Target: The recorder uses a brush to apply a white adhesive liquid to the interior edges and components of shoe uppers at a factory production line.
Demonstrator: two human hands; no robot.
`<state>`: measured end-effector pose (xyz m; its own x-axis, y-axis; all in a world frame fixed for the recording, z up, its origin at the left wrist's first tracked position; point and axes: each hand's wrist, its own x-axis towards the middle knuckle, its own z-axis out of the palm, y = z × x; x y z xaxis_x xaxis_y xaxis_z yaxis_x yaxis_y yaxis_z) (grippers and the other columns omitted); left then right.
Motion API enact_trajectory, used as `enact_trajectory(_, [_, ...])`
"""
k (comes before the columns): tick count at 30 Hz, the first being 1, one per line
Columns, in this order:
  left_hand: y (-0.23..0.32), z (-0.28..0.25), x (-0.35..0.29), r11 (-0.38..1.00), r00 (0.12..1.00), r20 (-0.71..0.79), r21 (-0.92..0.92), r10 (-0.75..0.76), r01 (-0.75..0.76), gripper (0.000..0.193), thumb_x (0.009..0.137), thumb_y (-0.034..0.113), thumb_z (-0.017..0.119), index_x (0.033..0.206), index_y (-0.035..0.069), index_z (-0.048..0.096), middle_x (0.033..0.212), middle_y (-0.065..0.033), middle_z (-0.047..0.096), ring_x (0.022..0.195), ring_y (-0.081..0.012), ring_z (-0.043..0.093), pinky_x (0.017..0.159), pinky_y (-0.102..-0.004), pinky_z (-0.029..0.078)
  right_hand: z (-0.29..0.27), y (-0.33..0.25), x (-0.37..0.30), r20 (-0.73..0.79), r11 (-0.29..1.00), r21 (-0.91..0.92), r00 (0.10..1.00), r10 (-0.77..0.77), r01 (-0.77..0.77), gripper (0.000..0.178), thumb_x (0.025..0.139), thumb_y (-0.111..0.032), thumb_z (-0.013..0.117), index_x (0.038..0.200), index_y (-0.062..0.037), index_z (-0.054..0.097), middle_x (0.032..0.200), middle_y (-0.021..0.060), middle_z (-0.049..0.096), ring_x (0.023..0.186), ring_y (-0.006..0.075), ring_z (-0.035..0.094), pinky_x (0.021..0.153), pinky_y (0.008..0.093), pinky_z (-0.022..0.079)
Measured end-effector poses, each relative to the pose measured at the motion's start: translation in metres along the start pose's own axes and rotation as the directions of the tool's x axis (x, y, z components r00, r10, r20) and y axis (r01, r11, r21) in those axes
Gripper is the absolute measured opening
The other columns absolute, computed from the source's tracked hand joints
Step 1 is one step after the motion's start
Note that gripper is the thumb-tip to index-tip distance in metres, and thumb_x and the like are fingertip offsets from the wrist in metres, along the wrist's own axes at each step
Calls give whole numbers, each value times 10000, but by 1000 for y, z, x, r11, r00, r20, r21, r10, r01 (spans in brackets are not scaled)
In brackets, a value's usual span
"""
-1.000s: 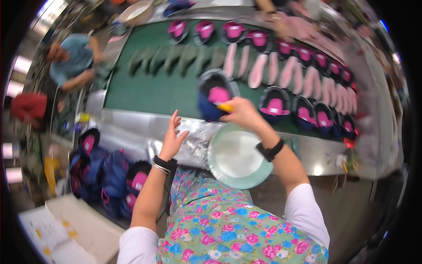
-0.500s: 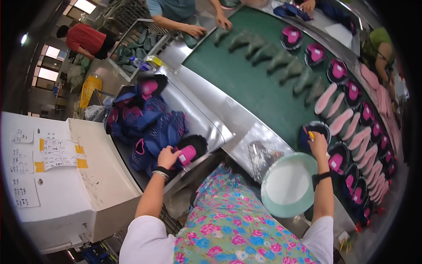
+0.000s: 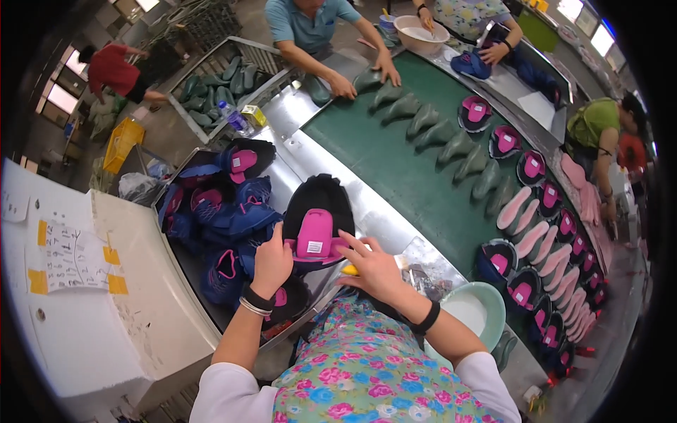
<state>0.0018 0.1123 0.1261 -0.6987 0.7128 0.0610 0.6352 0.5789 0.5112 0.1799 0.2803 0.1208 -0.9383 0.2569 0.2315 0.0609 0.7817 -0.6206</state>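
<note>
A shoe upper (image 3: 319, 236), sole side up with a black rim and a bright pink insole, is held between my hands above the metal tray. My left hand (image 3: 271, 264) is closed on its left edge. My right hand (image 3: 381, 271) has its fingers on the right edge and also keeps a yellow-handled brush (image 3: 350, 269) in its grip; the brush is partly hidden by the hand. Under and left of my left hand, a pile of navy shoe uppers (image 3: 243, 211) fills the tray. A pale green bowl (image 3: 486, 310) of white liquid stands right of my right forearm.
A green conveyor belt (image 3: 423, 169) carries a row of grey-green shoe lasts (image 3: 455, 151), pink insoles (image 3: 536, 240) and more uppers. Across it, a co-worker (image 3: 310, 35) handles lasts. Another person (image 3: 472, 14) holds an upper. A white machine cabinet (image 3: 141, 282) stands at my left.
My right hand, with the brush, has come left from the belt beside the bowl to the upper. The upper has been lifted off the pile into both hands. The view has shifted.
</note>
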Motion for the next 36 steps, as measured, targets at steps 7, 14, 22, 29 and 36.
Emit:
enact_trajectory(7, [24, -4, 28, 55, 831, 543, -840, 123, 540, 532, 987, 286, 461, 1451, 76, 308, 1074, -88, 622, 832, -114, 607, 588, -245, 487, -37, -2, -15, 60, 989, 55, 989, 135, -138, 307, 695, -111, 733, 980, -72, 627, 1242, -1, 608, 1014, 238, 593, 768, 359, 541])
enact_trajectory(14, [-6, 68, -12, 600, 693, 541, -776, 478, 192, 785, 805, -40, 585, 1479, 47, 192, 1359, -121, 448, 1207, -197, 486, 998, -314, 407, -79, -27, -52, 245, 842, 431, 940, 236, -324, 384, 771, -240, 742, 1099, -75, 630, 908, 186, 666, 839, 370, 636, 732, 413, 498])
enact_trajectory(22, [79, 92, -71, 478, 738, 587, -780, 333, 405, 838, 785, 119, 729, 1463, 33, 243, 1428, -111, 367, 1262, -207, 430, 1035, -341, 383, -108, -17, -174, -77, 733, 485, 811, 579, -477, 219, 875, -237, 645, 984, -50, 676, 925, 141, 668, 849, 312, 632, 759, 376, 490])
enact_trajectory(29, [104, 58, -126, 757, 436, 787, -583, 437, 293, 504, 739, 137, 745, 1173, -47, 567, 1039, -120, 663, 952, -184, 617, 868, -312, 472, -69, 73, -356, -612, 539, 315, 267, 744, -781, 243, 831, -255, 696, 912, -26, 706, 760, 164, 653, 663, 288, 625, 625, 371, 485])
enact_trajectory(36, [115, 67, -138, 869, 262, 924, -358, 277, 342, 315, 856, 141, 695, 1099, -38, 605, 1011, -84, 653, 941, -163, 610, 846, -300, 472, 0, 103, -397, -460, 397, 497, 154, 875, -771, 202, 757, -140, 745, 916, -18, 715, 908, 180, 688, 802, 316, 673, 757, 360, 530])
